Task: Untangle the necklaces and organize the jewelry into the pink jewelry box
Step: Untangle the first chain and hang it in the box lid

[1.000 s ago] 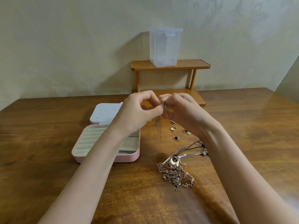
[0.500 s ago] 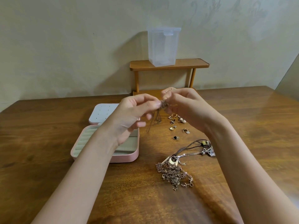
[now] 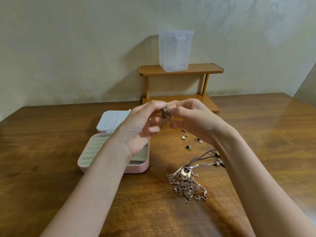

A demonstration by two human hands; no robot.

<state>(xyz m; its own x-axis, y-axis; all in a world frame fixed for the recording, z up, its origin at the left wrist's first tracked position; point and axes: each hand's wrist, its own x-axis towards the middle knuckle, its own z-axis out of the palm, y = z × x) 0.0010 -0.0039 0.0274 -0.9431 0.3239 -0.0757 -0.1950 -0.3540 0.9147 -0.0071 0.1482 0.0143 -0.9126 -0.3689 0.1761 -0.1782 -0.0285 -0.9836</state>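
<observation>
A: Head view puts both hands raised over the wooden table (image 3: 51,168), near the middle. What are they doing?

B: Left hand (image 3: 138,127) and right hand (image 3: 193,120) pinch 1 bunched rose-gold chain (image 3: 165,113) between them, fingertips curled onto it; its loose end hangs below the fingers, off the table.

A: And the pink jewelry box (image 3: 136,168)?

B: At 9 o'clock of the hands, lying open under the left wrist. Its ribbed ring slots (image 3: 95,147) face up, and the white lid panel (image 3: 112,120) with small holes sits at the box's 12 o'clock.

A: Other jewelry?

B: A tangled heap of necklaces (image 3: 187,183) lies at 6 o'clock of the hands, with dark cords (image 3: 203,155) running out toward 1 o'clock. Several small earrings (image 3: 188,141) are scattered between heap and hands.

A: Behind?

B: At 12 o'clock, a 2-tier wooden shelf (image 3: 205,70) against the wall, with a clear plastic container (image 3: 174,52) on top.
</observation>
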